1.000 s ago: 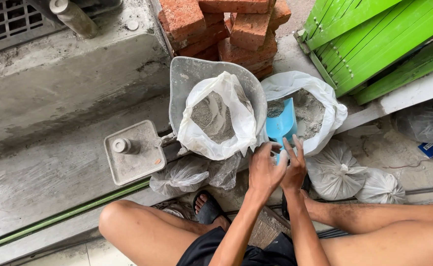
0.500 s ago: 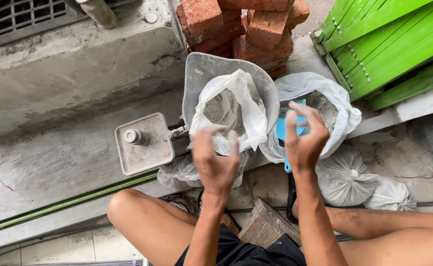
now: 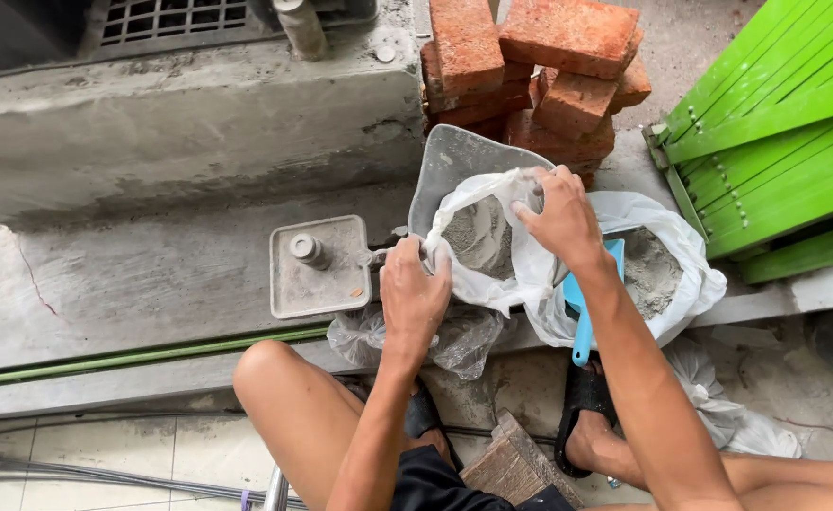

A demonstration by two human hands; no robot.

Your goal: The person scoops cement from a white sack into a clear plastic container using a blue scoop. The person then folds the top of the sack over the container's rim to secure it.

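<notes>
Concrete ledge w/ bricks far: left hand & right hand each pinch white bag rim, spreading it; next needs blue scoop.

concrete ledge, bricks, bags, float

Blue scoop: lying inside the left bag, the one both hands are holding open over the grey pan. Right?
Not quite. The head view shows the blue scoop in the right-hand bag, handle hanging out over its near edge. The left hand and right hand do hold open the other white bag over the grey pan; that bag holds only grey powder.
</notes>
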